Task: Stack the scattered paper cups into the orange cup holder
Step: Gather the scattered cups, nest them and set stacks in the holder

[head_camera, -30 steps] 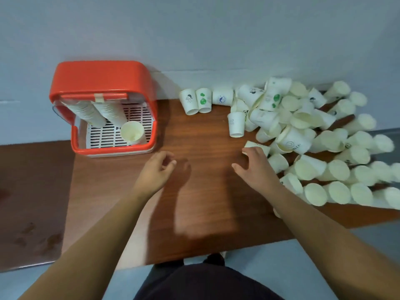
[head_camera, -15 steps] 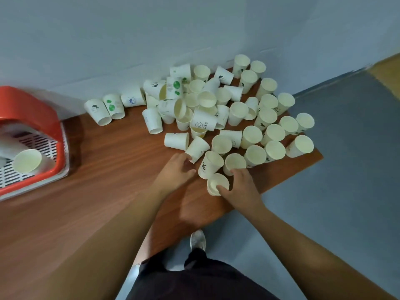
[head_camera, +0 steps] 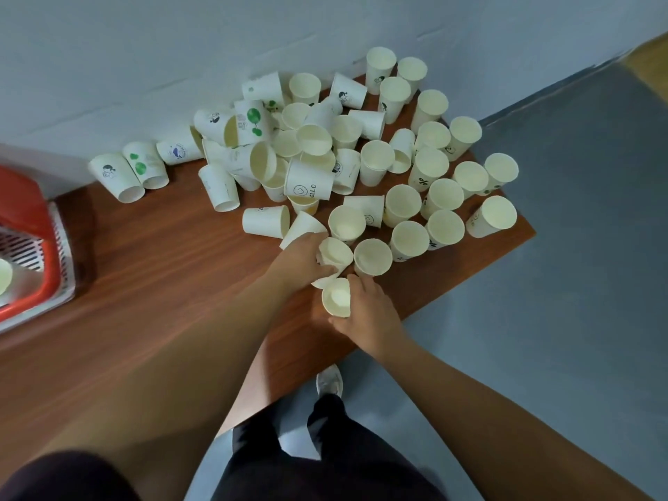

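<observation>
Several white paper cups (head_camera: 361, 157) lie scattered over the right half of the wooden table (head_camera: 151, 291), some upright, some on their sides. My left hand (head_camera: 300, 256) grips a cup (head_camera: 334, 253) at the near edge of the pile. Just below it, my right hand (head_camera: 368, 312) holds another cup (head_camera: 337, 297) with its mouth facing up. The two held cups almost touch. The orange cup holder (head_camera: 25, 226) is cut off at the left edge, with a white grille inside.
Three printed cups (head_camera: 141, 168) lie in a row by the grey wall at the back left. The table's right corner (head_camera: 520, 229) ends over a grey floor. My legs and a shoe (head_camera: 329, 381) stand below the front edge.
The view swung right from the holder to the pile. Both hands moved into the pile's near edge; my left hand took hold of a cup and my right hand lifted its cup closer.
</observation>
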Tool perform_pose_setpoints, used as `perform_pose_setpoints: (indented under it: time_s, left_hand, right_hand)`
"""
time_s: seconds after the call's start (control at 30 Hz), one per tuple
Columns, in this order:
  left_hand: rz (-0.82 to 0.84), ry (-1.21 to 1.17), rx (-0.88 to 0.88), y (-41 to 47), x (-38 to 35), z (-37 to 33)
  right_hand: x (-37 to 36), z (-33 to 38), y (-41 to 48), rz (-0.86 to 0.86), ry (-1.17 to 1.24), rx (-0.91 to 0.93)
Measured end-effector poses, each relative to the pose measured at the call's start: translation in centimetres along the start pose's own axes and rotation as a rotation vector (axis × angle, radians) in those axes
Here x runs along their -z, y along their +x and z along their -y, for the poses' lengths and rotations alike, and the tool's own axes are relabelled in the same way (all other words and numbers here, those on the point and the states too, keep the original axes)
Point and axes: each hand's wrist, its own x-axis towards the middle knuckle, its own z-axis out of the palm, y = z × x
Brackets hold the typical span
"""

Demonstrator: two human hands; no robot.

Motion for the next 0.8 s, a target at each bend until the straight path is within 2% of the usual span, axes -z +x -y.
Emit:
perform_pose_setpoints:
  time_s: [0.3, 0.47, 0.6, 0.8]
  left_hand:
    - [-0.101, -0.141, 0.020, -1.5, 0.6, 2.1]
    - [-0.225, -0.331, 0.092, -5.1, 3.7, 4.0]
    - [-0.366, -0.333, 0.154, -9.2, 7.5, 7.5]
    - [-0.548, -0.353, 0.293, -17.3, 14.0, 13.5]
  right_hand:
    - [0.1, 0.0, 0.5, -0.021, 0.074, 0.033]
    - [1.6, 2.0, 1.0, 0.009, 0.126, 0.074]
    - [3.5, 5.8, 2.4, 0.043, 0.140, 0.153]
    - [4.3, 15.6, 4.6, 0.091, 0.171, 0.300]
